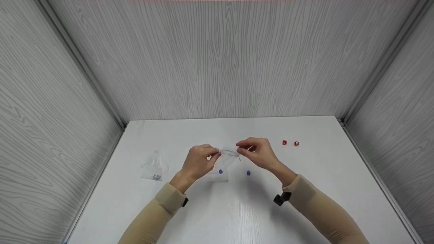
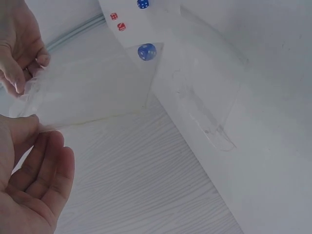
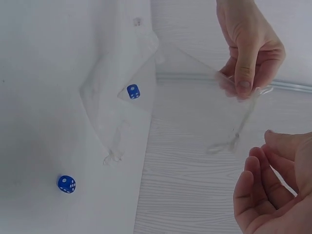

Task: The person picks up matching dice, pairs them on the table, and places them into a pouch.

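My left hand (image 1: 199,161) pinches the mouth of a clear drawstring bag (image 3: 195,105) between thumb and index finger. The bag hangs slanted above the table, and a blue die (image 3: 133,91) sits in its lower corner. Close to the other end of the mouth is my right hand (image 1: 259,152); its fingers are loosely bent, with the thumb and fingertips a little apart from the drawstring (image 3: 235,139) in the right wrist view. A second blue die (image 1: 248,173) lies on the table below. Another clear bag (image 2: 209,102) lies flat beneath the raised one.
To the left lies a clear bag (image 1: 152,166) with white dice (image 1: 156,176) in its bottom corner. Two red dice (image 1: 284,142) lie on the right of the white table (image 1: 305,210). Wood-grain panels (image 1: 217,61) stand at the back and both sides.
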Tool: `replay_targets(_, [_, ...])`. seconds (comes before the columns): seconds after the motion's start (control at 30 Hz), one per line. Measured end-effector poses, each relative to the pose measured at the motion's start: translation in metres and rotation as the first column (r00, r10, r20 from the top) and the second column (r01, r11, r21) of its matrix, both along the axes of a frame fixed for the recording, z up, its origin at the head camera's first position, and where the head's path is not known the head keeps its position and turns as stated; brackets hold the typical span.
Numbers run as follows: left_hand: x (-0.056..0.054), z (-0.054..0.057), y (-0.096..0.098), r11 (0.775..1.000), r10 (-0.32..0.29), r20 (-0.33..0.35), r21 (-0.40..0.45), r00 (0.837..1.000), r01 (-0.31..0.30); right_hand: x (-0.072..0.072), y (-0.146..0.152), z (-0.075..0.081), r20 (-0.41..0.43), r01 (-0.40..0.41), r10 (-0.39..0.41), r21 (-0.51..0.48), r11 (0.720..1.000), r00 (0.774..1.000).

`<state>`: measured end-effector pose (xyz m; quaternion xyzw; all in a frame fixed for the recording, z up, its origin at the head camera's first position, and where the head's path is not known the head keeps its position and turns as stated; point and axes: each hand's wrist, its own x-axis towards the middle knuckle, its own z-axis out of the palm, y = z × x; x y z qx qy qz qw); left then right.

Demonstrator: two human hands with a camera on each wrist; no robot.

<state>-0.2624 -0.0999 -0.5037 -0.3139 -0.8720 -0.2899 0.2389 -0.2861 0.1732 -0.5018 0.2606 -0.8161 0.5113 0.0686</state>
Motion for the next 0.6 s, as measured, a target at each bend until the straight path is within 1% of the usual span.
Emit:
replay_targets(0.13, [0.000,-0.001,-0.001,1.000,0.000,-0.012,0.005,1.000,0.000,0.001,0.006,-0.003,0.011,0.013,-0.012,-0.011,1.000,1.000])
replay_targets(0.23, [0.000,-0.001,-0.002,1.000,0.002,-0.011,0.006,1.000,-0.002,0.001,0.012,-0.009,0.018,0.035,-0.035,-0.006,0.999,0.999])
replay_targets(0.33, [0.000,-0.001,-0.003,1.000,0.002,-0.006,0.007,1.000,-0.002,0.002,0.019,-0.019,0.041,0.058,-0.059,0.007,0.998,0.997])
replay_targets(0.6, [0.003,-0.001,-0.007,1.000,0.007,0.007,0.023,1.000,-0.007,0.003,0.031,-0.045,0.116,0.116,-0.126,0.095,0.989,0.985])
